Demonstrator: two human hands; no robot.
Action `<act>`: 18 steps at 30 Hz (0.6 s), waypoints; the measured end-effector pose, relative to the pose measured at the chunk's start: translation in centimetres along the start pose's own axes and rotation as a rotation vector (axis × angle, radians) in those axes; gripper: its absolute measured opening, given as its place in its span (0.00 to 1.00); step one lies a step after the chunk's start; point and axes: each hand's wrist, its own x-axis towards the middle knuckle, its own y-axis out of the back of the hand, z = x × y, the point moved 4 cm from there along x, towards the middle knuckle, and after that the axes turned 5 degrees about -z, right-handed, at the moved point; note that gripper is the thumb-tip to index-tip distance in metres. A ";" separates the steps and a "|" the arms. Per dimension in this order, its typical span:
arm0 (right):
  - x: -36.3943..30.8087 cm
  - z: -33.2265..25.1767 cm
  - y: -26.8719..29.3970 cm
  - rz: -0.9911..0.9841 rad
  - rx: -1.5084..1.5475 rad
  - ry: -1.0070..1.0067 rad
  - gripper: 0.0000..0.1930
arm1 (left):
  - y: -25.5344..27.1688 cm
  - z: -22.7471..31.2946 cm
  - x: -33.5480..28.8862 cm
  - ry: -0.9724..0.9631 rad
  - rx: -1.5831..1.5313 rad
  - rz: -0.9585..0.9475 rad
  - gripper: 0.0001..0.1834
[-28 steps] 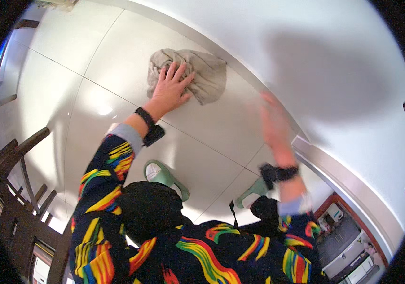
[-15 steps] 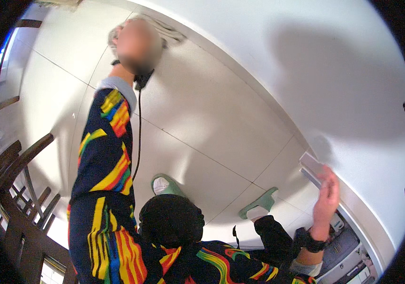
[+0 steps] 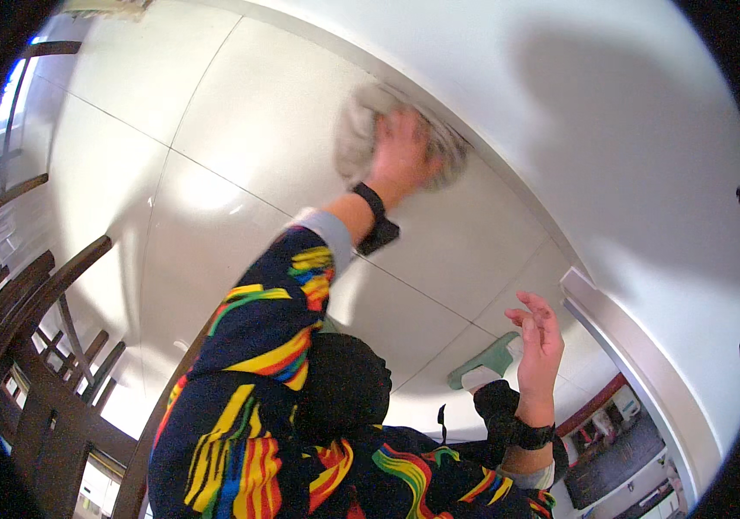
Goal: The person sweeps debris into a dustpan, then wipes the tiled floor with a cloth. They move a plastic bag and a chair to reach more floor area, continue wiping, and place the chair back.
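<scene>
A grey cloth [image 3: 355, 134] has moved rightward along the floor's [image 3: 292, 104] edge beside the wall [image 3: 474, 60], beneath a person's left hand [image 3: 405, 157]; blur hides whether its fingers grip. The empty right hand [image 3: 540, 348] is well apart, fingers loosely curled. Work appears underway; how much remains cannot be told.
</scene>
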 end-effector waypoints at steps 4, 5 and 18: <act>-1.1 -0.8 -0.2 0.028 -0.068 -0.027 0.15 | -2.5 12.9 -2.3 -0.557 -0.134 -0.233 0.27; -1.5 -0.9 -0.3 0.024 -0.087 -0.032 0.14 | -3.0 14.6 -2.5 -0.661 -0.103 -0.235 0.26; -1.4 0.2 -0.7 -0.134 0.007 -0.044 0.13 | 10.7 -24.9 -2.5 0.412 0.311 0.074 0.29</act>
